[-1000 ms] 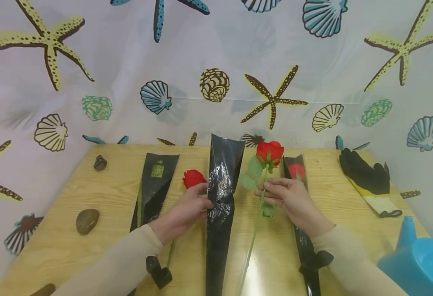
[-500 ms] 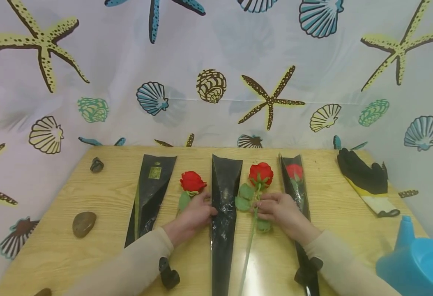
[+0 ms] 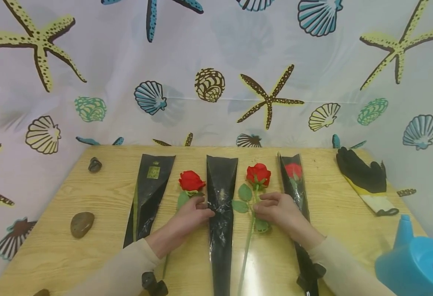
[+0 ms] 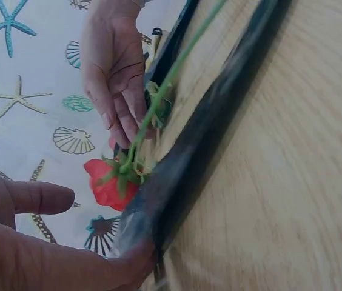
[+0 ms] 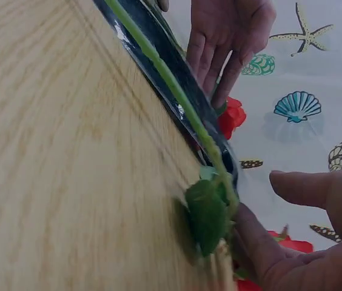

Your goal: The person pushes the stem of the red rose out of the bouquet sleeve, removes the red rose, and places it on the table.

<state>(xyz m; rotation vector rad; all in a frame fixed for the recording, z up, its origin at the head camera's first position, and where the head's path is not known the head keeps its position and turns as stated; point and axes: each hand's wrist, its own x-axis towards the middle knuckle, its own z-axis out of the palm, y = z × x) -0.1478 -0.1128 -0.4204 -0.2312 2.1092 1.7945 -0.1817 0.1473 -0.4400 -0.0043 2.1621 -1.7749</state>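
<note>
Far-left stone (image 3: 95,164) and near-left stone (image 3: 81,224) lie idle on the wooden table (image 3: 349,213). Left sleeve (image 3: 150,189) flat, a loose rose (image 3: 190,181) just right of it. Left hand (image 3: 187,218), fingers relaxed and fairly straight, presses the middle black sleeve (image 3: 221,197) flat at its left edge. Right hand (image 3: 281,211) pinches the stem of the second rose (image 3: 258,174), which lies just right of that sleeve. Judgement: hold the sleeve mouth steady, feed stem-end first, keep leaves from snagging. Right of these: a filled sleeve (image 3: 294,172), black glove (image 3: 364,176), blue watering can (image 3: 416,259).
</note>
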